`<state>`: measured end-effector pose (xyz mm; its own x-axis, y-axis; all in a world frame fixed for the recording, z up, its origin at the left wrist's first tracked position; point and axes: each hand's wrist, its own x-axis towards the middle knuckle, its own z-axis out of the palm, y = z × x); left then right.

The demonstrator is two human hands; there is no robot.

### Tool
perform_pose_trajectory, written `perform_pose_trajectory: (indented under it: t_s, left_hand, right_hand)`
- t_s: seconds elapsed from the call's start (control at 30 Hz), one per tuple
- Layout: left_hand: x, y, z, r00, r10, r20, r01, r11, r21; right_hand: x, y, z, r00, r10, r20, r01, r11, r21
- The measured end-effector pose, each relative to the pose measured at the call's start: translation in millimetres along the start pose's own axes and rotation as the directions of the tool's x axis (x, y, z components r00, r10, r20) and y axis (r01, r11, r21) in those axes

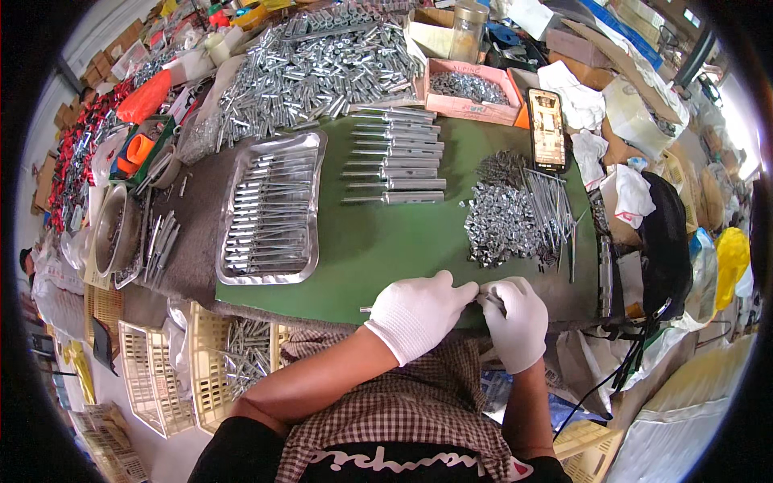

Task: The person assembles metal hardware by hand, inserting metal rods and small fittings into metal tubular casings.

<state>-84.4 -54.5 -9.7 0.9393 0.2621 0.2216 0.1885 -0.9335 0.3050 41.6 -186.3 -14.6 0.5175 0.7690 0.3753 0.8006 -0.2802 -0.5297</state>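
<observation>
My left hand (420, 312), in a white glove, is closed at the near edge of a green mat (386, 249). A thin metal rod end (366, 309) sticks out on its left side. Close beside it, my gloved right hand (516, 320) pinches a grey metal piece (492, 300); whether this joins the rod is hidden by the fingers. Beyond the hands lies a heap of small shiny metal parts (501, 221), with loose thin rods (551, 211) along its right side. Several metal tubes with thin shafts (411, 173) lie in a row farther back.
A metal tray (266, 279) of similar shafted pieces sits left. Behind are a large pile of metal tubes (322, 72), a pink box (467, 108) of small parts and a phone (547, 133). A metal bowl (109, 233) stands far left; yellow crates (205, 362) are below.
</observation>
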Motion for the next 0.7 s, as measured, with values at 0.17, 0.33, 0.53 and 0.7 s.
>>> perform_pose_trajectory:
  t_s: [0.17, 0.33, 0.53, 0.7]
  left_hand:
    - [-0.2, -0.2, 0.0, 1.0, 0.007, 0.006, -0.007, 1.0, 0.011]
    - [-0.1, 0.1, 0.5, 1.0, 0.013, 0.01, -0.013, 0.999, 0.03]
    - [0.2, -1.3, 2.1, 0.999, 0.033, 0.0, -0.033, 0.999, 0.024]
    - [-1.9, -3.9, 1.7, 0.996, 0.087, 0.005, -0.087, 0.994, 0.065]
  right_hand:
    - [5.1, 1.3, -4.9, 0.983, 0.125, 0.133, -0.141, 0.982, 0.125]
    - [5.2, -5.7, -8.4, 0.991, 0.027, 0.132, -0.017, 0.997, -0.075]
    - [10.1, -5.7, -12.0, 0.975, 0.001, 0.222, 0.052, 0.971, -0.234]
    - [11.0, 5.7, -8.5, 0.979, -0.005, 0.203, 0.032, 0.991, -0.128]
